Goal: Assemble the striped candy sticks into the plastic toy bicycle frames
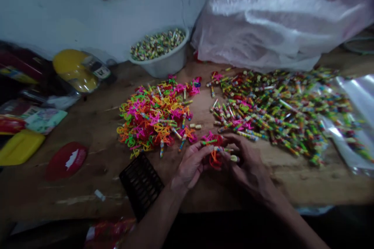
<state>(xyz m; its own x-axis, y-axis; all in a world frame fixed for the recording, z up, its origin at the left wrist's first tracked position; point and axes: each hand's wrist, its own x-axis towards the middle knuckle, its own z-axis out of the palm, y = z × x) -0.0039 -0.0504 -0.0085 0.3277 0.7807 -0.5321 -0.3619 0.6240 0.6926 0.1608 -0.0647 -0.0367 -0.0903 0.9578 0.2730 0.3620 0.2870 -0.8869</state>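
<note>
My left hand (pixel 189 165) is closed in a pinch around a small cluster of bright plastic pieces (pixel 215 158), orange, green, pink and red, just above the front part of the table. Opposite it, my right hand (pixel 248 163) has its fingers bent round short patterned sticks (pixel 234 158) that meet the cluster. The fingers hide how the pieces join. Behind my left hand lies a heap of looped plastic pieces (pixel 157 113) in several neon colours, with a few sticks among them. A large spread of patterned sticks (pixel 280 109) lies beyond my right hand.
A white basin (pixel 172 64) full of small pale pieces stands against the wall. A big translucent plastic bag (pixel 271 27) sits at the back right. Beside my left forearm lies a black slotted tray (pixel 142 183). Farther left are a red oval item (pixel 62 161) and a yellow item (pixel 22 147).
</note>
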